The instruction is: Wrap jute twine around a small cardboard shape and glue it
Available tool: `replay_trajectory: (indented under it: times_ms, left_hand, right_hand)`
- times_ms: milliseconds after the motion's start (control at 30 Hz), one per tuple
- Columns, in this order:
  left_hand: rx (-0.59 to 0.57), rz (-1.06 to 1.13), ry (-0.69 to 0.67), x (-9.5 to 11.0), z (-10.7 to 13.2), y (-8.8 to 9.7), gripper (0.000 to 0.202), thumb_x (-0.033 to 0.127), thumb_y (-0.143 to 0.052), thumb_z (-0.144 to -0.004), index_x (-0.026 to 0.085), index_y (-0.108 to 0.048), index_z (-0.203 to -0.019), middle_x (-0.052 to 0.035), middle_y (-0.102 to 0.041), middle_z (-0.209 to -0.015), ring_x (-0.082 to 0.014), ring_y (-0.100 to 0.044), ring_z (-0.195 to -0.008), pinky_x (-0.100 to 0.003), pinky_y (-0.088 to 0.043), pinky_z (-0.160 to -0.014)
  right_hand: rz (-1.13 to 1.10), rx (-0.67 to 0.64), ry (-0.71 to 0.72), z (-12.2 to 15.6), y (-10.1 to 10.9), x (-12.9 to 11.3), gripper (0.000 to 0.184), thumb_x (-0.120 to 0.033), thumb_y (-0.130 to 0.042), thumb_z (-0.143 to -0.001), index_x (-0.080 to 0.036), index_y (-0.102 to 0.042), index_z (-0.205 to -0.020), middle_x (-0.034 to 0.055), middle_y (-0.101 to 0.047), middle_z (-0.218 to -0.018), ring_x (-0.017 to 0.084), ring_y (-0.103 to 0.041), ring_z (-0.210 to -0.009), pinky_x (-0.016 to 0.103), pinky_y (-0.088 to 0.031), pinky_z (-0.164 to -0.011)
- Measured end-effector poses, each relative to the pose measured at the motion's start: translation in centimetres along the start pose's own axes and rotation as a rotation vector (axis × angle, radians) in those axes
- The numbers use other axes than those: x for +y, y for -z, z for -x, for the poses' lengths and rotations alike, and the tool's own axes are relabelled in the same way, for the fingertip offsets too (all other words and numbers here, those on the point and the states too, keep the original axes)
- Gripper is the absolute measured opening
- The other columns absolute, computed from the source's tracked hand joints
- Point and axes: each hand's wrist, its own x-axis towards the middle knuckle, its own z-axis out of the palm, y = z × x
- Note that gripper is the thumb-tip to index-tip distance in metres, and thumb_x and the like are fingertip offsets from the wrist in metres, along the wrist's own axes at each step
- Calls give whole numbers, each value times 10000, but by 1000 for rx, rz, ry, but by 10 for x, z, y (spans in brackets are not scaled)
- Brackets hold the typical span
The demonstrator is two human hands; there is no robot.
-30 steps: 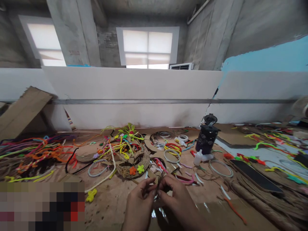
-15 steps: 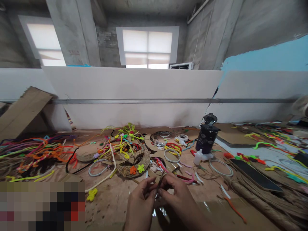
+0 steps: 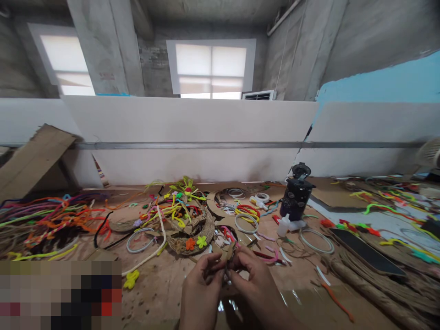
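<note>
At the front middle, my left hand (image 3: 205,279) and my right hand (image 3: 250,275) come together with bent fingers. Both pinch a narrow brown strip (image 3: 229,251) that sticks up between the fingertips; its lower part is hidden by the fingers, and I cannot make out its material. Just beyond my hands lies a brown cord wreath (image 3: 208,224) bearing an orange flower (image 3: 190,244) and a yellow-green flower (image 3: 201,241). A pink bent pipe cleaner (image 3: 271,255) is to the right of my right hand.
A black lidded bottle (image 3: 296,199) stands at the back right, with a small white squeeze bottle (image 3: 283,226) before it. A phone (image 3: 367,252) rests on brown cord at right. Pale rings (image 3: 316,240) and colourful pipe cleaners (image 3: 68,220) are scattered about. A white partition (image 3: 192,121) backs the table.
More of the brown strip shows above my fingertips, and its upper end leans to the right. Both hands have stayed nearly in place.
</note>
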Motion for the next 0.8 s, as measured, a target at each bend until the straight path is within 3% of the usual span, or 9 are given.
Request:
replay_trajectory:
  times_ms: [200,400,633,800]
  left_hand:
    - [-20,-16,-5,-10,0,2,266,218,-823,-662,172,-775,-920,-116,-827,-954,-309,-774,-967,-380,-612,-872]
    - [-7,34,35,-5,1,-3,284,214,-857,-637,171,-764,-902,-116,-824,-936,-299,-774,-940,-390,-603,-889]
    - [4,139,93,5,-3,-3,378,194,-906,-522,134,-735,-853,-119,-809,-821,-274,-772,-809,-323,-608,-722]
    - [-21,226,154,1,-9,2,411,159,-933,-507,139,-714,-855,-79,-786,-756,-218,-745,-697,-298,-596,-660]
  right_hand:
    - [-44,-9,-16,2,-1,-3,136,-220,-580,-824,-210,-574,-689,40,-608,-874,229,-592,-883,316,-430,-804]
    - [-76,1,-51,3,-2,-6,96,-213,-561,-786,-216,-539,-692,43,-590,-888,236,-576,-895,323,-427,-804]
    - [-69,-19,-84,0,0,-5,105,-230,-573,-790,-212,-545,-691,34,-591,-845,232,-560,-854,324,-407,-767]
    - [-59,-18,-65,-1,2,-4,148,-265,-600,-799,-217,-525,-681,16,-587,-775,210,-539,-761,305,-397,-691]
